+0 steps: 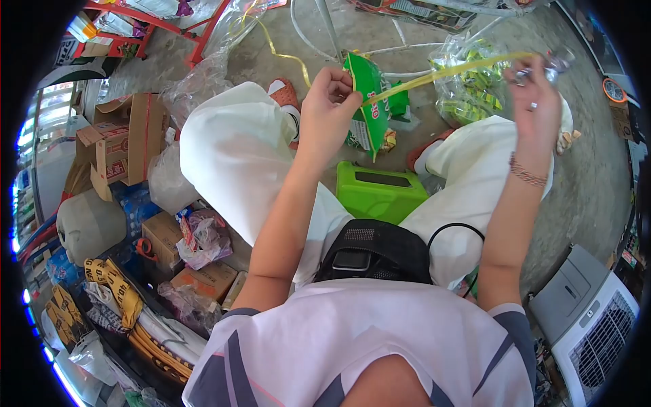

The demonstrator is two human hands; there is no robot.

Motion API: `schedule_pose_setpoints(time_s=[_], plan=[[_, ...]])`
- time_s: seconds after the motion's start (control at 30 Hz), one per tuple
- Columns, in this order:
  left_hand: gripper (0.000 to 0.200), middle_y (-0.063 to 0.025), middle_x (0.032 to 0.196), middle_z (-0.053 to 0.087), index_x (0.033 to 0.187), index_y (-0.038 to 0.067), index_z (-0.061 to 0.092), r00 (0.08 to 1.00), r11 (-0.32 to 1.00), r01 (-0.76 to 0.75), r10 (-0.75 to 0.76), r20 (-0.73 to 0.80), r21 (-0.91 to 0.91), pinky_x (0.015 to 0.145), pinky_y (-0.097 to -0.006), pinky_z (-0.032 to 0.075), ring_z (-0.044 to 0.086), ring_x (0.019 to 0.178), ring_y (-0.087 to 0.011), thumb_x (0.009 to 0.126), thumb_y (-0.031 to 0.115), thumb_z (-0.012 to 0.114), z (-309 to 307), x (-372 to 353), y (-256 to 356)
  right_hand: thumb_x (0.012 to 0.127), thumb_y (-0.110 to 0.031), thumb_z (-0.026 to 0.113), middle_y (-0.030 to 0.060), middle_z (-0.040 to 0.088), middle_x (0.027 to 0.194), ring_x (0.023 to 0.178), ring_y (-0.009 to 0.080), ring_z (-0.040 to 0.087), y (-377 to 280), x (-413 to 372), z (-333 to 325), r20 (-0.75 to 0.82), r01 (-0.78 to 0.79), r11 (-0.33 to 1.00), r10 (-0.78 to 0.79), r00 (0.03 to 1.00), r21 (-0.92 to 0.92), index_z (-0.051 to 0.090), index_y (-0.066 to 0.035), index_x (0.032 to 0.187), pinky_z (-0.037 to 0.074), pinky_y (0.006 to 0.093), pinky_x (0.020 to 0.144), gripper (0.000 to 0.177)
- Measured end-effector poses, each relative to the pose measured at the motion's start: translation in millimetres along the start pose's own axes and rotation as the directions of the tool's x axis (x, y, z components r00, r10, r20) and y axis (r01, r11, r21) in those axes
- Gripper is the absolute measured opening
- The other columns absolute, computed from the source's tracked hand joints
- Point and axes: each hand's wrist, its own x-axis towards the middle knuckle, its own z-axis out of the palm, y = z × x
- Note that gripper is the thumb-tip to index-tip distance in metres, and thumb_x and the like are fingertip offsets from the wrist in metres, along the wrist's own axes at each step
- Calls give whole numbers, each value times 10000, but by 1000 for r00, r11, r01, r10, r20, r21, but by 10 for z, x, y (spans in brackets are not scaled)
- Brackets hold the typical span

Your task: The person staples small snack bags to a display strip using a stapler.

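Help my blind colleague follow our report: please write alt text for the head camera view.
A yellow ribbon stretches between a left hand and a right hand, with a green packet at the left hand. A clear bag of green packets lies on the floor beyond, with cardboard boxes to the left.

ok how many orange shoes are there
2: the left shoe, seen left of the left hand, and the right shoe, right of the green packet, each partly hidden by trousers.
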Motion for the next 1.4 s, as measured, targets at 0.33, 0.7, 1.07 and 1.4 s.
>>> schedule_pose_setpoints(time_s=[0.33,0.7,1.07,1.4], plan=[[179,-113,787,650,912,27,610,994,700,-43,104,-43,713,681,-384,479,629,756,-279,734,35,631,-681,617,-236,951,-103,503,126,542,912,889,224,510,-683,297,-1613,-217,208,960,-166,962,187,535,48,948,428,409,849,154],[379,-190,916,674,981,-11,622,967,419,47,-247,64,907,786,-403,497,650,900,-326,739,274,687,-1871,2097,-1062,973,-98,443,151,525,916,870,247,498,-708,253,-2177,-291,230,902,-125,949,364,517,44,923,415,447,857,168],[449,-86,1204,566,1225,46,539,713,897,-405,189,675,176,921,-332,436,530,1106,-186,877,316,623,307,462,681,916,-137,592,51,616,875,753,109,539,-136,-421,132,469,-19,927,207,858,-374,609,-1,1014,438,239,696,169],[306,65,659,419,960,44,584,881,905,-152,-58,469,397,556,-185,316,373,626,-34,991,324,463,-430,680,733,855,-314,627,170,617,890,870,333,613,1407,-339,185,545,555,130,461,700,-822,578,-11,1038,478,442,719,357]])
